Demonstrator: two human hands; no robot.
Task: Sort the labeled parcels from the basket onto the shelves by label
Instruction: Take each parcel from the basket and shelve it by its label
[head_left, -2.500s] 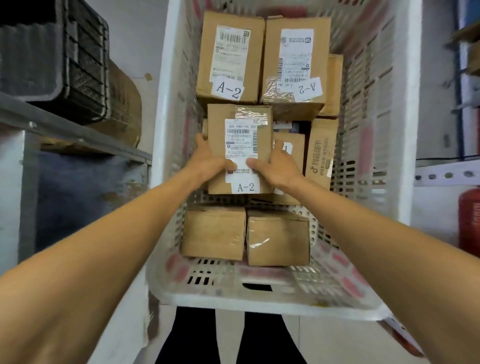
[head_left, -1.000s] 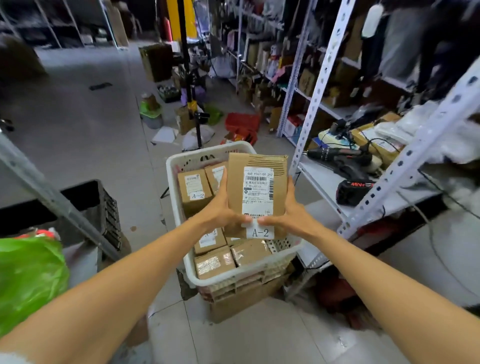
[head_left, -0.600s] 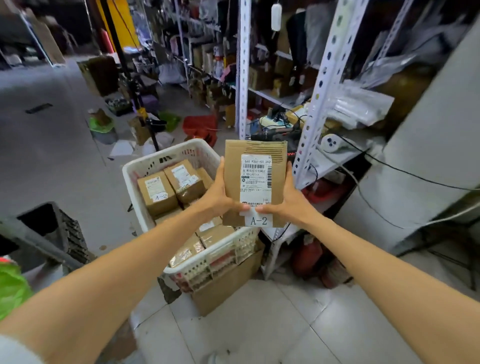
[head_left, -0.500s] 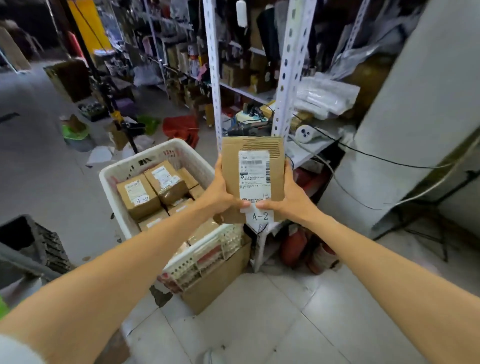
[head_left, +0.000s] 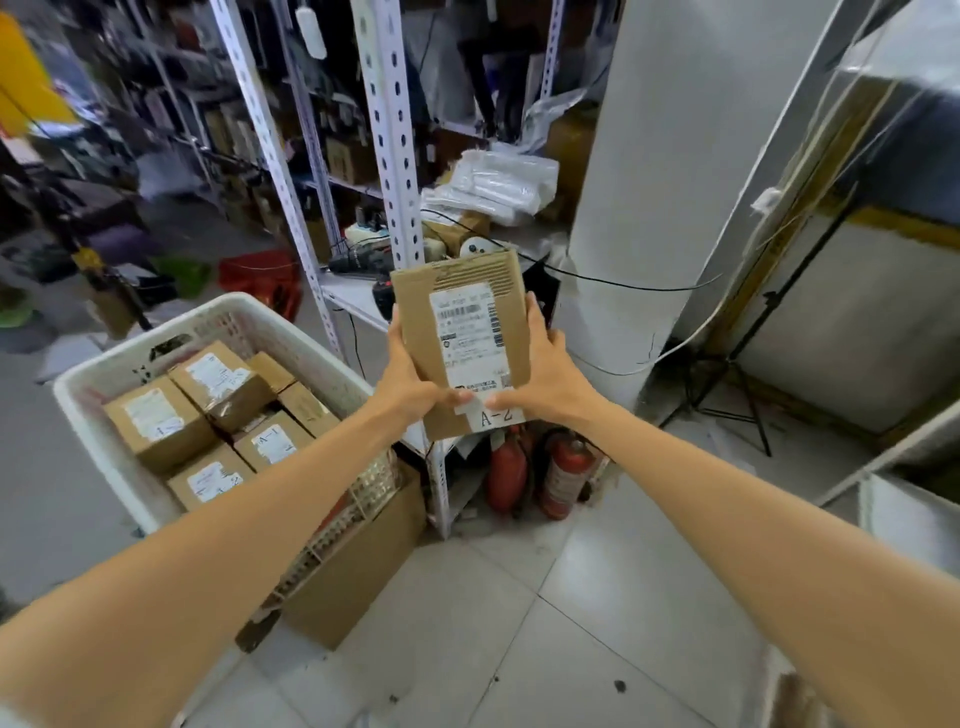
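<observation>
I hold a flat brown cardboard parcel (head_left: 462, 338) upright in front of me, its white shipping label facing me and a handwritten tag reading A-2 at its lower edge. My left hand (head_left: 408, 382) grips its left side and my right hand (head_left: 545, 379) grips its right side, thumbs on the front. The white plastic basket (head_left: 104, 452) stands low at the left on a cardboard box, with several labeled brown parcels (head_left: 223, 384) inside, one marked A-1.
A white perforated metal shelf rack (head_left: 387, 171) stands right behind the parcel, cluttered with tools, cables and plastic bags. A thick white pillar (head_left: 660, 182) rises to the right. Two red fire extinguishers (head_left: 563, 473) sit on the tiled floor below. Another white shelf (head_left: 904, 499) is at far right.
Both hands lifted the A-2 parcel out of the basket. My view swung to the right, so the basket slid to the lower left and the pillar and right-hand shelf came into sight.
</observation>
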